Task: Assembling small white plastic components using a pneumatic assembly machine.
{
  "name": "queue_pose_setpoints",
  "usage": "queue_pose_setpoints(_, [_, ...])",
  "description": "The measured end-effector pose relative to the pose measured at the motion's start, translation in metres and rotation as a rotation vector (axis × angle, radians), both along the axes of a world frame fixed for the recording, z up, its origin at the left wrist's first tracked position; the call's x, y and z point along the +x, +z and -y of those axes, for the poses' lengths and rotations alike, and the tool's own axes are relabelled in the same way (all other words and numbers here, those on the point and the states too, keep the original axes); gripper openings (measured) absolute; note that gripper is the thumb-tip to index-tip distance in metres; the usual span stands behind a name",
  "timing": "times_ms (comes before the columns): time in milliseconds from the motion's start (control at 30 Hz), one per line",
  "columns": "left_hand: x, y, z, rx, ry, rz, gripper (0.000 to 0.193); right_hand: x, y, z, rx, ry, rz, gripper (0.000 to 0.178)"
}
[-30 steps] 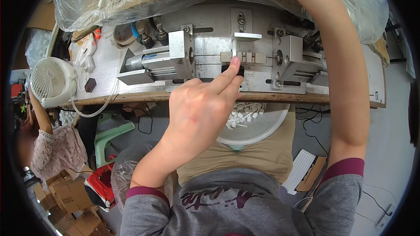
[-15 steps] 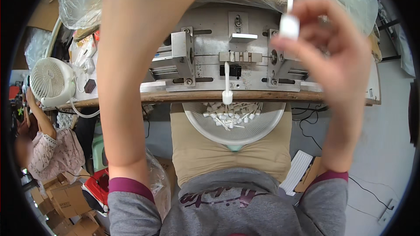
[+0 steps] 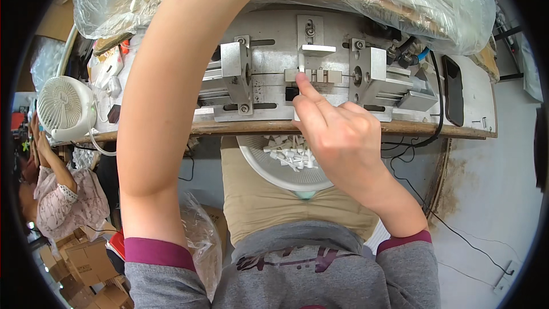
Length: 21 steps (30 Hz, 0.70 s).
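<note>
My right hand (image 3: 340,131) is at the small slotted metal block (image 3: 326,75) in the middle of the metal fixture. Its index finger is stretched along a thin white plastic stick (image 3: 301,60) at the block's left slot, the other fingers curled. The stick's upper end shows beyond the fingertip; my hand hides most of the rest, and a bit of white shows beside the hand at the table edge. My left forearm (image 3: 166,97) reaches up across the bench, its hand beyond the upper edge of the view.
A white mesh basket (image 3: 251,160) with several white capped sticks rests on my lap. Metal clamps (image 3: 235,71) flank the block. Clear plastic bags (image 3: 457,11) of white parts lie along the back. A fan (image 3: 67,109) stands left, a phone (image 3: 453,90) right. Another person (image 3: 66,200) sits far left.
My right hand has come down and left from the raised position, where it held a white capped stick, to the block. My left hand has moved up out of view.
</note>
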<state>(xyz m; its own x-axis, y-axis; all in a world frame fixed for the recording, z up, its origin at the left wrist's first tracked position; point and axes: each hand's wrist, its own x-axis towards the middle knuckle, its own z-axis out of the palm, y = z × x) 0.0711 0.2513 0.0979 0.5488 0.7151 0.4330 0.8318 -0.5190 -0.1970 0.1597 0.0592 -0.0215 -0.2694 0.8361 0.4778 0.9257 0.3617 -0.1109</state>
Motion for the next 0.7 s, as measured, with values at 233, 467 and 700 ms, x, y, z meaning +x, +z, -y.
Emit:
queue_pose_setpoints(233, [-0.012,0.006,0.011,-0.110,-0.084,0.087,0.023,-0.003,0.004,-0.001,-0.014,-0.018,0.070,0.025])
queue_pose_setpoints(467, [-0.016,0.011,0.009,-0.269,0.028,0.064,0.022,0.014,0.032,-0.010,-0.046,0.104,-0.220,0.030])
queue_pose_setpoints(700, [-0.017,0.002,-0.004,-0.083,-0.289,0.384,0.025,0.068,0.092,-0.106,0.353,-0.029,-0.293,0.012])
